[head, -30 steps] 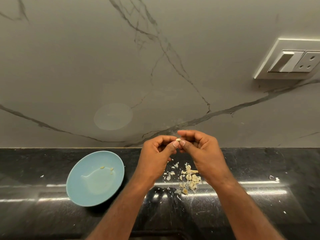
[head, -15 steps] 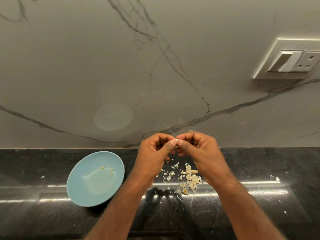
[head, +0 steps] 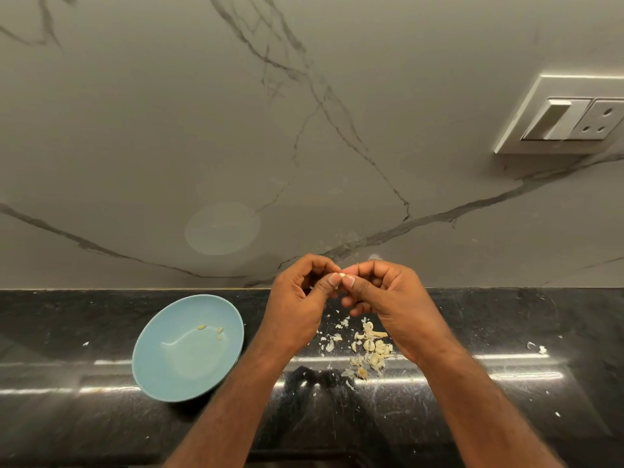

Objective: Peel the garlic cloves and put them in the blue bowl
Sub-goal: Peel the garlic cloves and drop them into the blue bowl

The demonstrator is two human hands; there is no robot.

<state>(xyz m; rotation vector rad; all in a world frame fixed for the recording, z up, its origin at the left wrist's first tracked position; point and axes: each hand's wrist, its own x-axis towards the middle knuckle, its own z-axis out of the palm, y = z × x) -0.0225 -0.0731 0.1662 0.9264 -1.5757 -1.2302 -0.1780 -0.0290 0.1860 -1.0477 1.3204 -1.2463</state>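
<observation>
Head view: left hand and right hand pinch one garlic clove between thumb and fingers, above the surface, right of the blue bowl. Slip risk: the small clove could drop among the unpeeled pile beside the bowl, should its skin give suddenly.

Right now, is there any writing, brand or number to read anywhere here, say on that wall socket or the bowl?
None can be read.
Switch and socket plate: plain white, no marking visible.
Blue bowl: no print or label.
Black counter and marble wall: only veins, specks and glare.
</observation>
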